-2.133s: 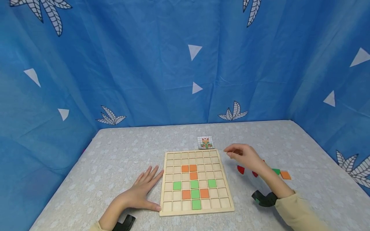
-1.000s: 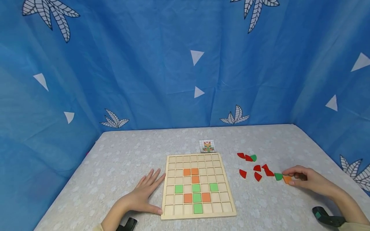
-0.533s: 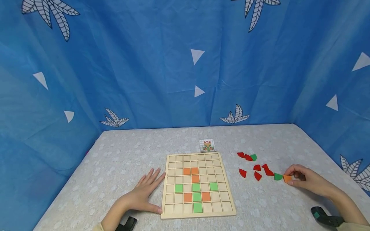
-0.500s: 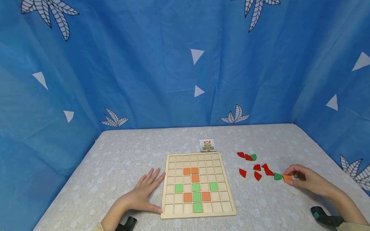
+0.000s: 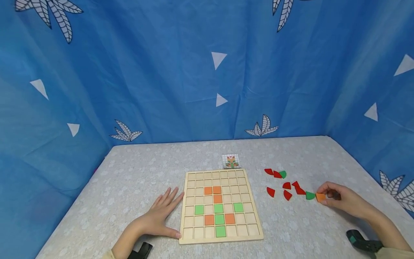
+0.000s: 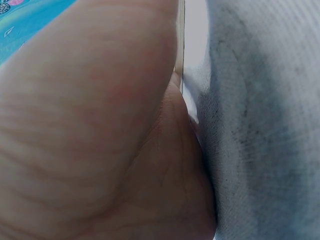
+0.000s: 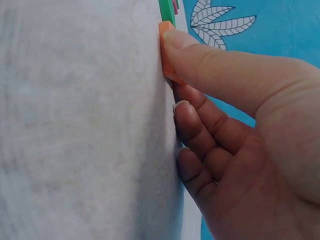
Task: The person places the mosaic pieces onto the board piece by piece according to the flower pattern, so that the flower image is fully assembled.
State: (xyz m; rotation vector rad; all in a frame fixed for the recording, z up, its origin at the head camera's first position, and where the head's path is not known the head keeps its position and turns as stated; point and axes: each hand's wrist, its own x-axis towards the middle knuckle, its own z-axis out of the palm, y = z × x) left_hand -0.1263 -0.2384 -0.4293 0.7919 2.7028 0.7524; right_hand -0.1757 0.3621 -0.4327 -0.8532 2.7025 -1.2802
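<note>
- The orange square (image 5: 320, 197) is small and flat, with straight sides and one plain bright colour.
- In the right wrist view you can see its edge, so it is a bit thick, like a little block.
- It is over on the right side of the tabletop (image 5: 136, 169), well apart from the wooden board (image 5: 252, 229). I cannot tell if it is lifted or lying down.
- The right hand (image 5: 345, 201) has its grip pinching the orange square between thumb and finger. The other fingers are bent below.
- A green piece (image 5: 310, 195) is just beside the orange square. It has a round side.
- Red pieces (image 5: 270, 192) lie near it in a loose bunch, with pointy corners, and many have a curved side.
- Another green piece with a round side (image 5: 283, 174) touches a red one at the back.
- The left hand (image 5: 157, 218) has its grip spread wide and flat, pinching nothing. Its pointing finger and thumb are at the left edge of the wooden board.
- The wooden board is pale, with rows of square holes. Five orange tiles (image 5: 217, 198) and five green tiles (image 5: 219, 219) sit in it.
- A small picture card (image 5: 230, 161) lies just behind it.
</note>
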